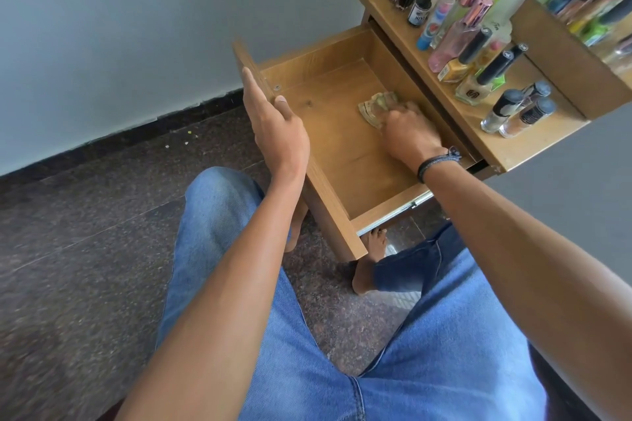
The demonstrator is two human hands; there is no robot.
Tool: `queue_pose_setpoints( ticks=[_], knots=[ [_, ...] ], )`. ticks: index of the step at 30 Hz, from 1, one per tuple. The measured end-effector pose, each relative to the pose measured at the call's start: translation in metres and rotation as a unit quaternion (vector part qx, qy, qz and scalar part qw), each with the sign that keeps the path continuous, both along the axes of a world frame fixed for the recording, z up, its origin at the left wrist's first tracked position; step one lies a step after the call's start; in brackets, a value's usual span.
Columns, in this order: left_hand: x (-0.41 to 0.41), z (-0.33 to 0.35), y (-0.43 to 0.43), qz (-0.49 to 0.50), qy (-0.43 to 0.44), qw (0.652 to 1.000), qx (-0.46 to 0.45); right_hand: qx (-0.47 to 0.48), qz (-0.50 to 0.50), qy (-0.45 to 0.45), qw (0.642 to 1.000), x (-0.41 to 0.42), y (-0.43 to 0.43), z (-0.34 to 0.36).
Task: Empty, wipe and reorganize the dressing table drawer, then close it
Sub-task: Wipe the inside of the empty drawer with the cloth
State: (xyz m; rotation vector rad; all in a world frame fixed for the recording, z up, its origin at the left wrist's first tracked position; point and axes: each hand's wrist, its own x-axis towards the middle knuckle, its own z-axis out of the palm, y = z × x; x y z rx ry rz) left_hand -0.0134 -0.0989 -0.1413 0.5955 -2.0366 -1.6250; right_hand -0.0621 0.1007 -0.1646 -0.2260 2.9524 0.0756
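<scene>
Now at open drawer [342,154].
Left hand [277,126] on front panel [325,205], fingers straight together; right hand [407,133] fingers curled over blurred greenish bundle [372,106] inside.

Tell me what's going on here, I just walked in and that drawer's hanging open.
A seated person in jeans is working on the open drawer. The left hand rests on the drawer's front panel, fingers straight. The right hand is inside, fingers bent over a crumpled greenish wad on the drawer floor; it is too blurred to tell cloth from paper. The drawer floor that shows is otherwise bare wood. Bottles stand crowded on the tabletop.
</scene>
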Motion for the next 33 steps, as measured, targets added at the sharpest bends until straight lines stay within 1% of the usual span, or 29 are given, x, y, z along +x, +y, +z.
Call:
queue_pose_setpoints(
  ticks=[2, 4, 6, 8, 12, 15, 17, 21, 23, 25, 28, 30, 33],
  knots=[
    [-0.001, 0.0, 0.0, 0.003, 0.001, 1.0, 0.0, -0.005, -0.041, -0.004, 0.999, 0.004, -0.008, 0.001],
    [-0.002, 0.001, 0.0, 0.007, 0.001, 1.0, -0.002, -0.03, -0.073, 0.004, 0.997, 0.01, -0.021, 0.003],
    [-0.001, 0.0, -0.002, 0.009, 0.002, 1.0, -0.003, -0.047, -0.085, -0.01, 0.995, 0.019, -0.037, 0.005],
    [-0.002, -0.002, -0.003, 0.01, 0.001, 1.0, -0.005, -0.047, -0.055, -0.029, 0.997, 0.035, -0.057, 0.003],
    [0.0, -0.003, -0.003, 0.009, 0.0, 1.0, -0.01, -0.059, 0.071, -0.026, 0.995, 0.065, -0.082, -0.003],
    [0.001, -0.002, -0.002, 0.007, 0.002, 1.0, -0.016, -0.046, 0.095, -0.046, 0.993, 0.066, -0.07, -0.001],
    [0.001, -0.002, -0.002, 0.005, -0.001, 1.0, -0.018, -0.042, 0.077, -0.053, 0.995, 0.058, -0.057, 0.003],
    [0.002, 0.0, -0.003, 0.004, -0.003, 1.0, -0.015, 0.015, -0.016, -0.048, 0.999, 0.029, -0.023, 0.015],
    [0.002, 0.001, -0.002, 0.004, 0.0, 1.0, -0.012, 0.031, -0.041, -0.053, 0.997, 0.021, -0.012, 0.022],
    [0.001, 0.0, -0.002, 0.006, 0.005, 1.0, -0.009, 0.024, -0.055, -0.042, 0.997, 0.024, -0.012, 0.025],
    [-0.001, -0.001, -0.003, 0.008, 0.007, 1.0, -0.008, 0.011, -0.083, 0.0, 0.997, 0.046, -0.024, 0.019],
    [-0.001, -0.002, -0.003, 0.01, 0.006, 1.0, -0.012, -0.015, -0.076, 0.012, 0.997, 0.065, -0.038, 0.017],
    [-0.001, -0.003, -0.002, 0.012, 0.0, 1.0, -0.015, -0.062, -0.02, 0.008, 0.998, 0.082, -0.058, 0.012]
  ],
)
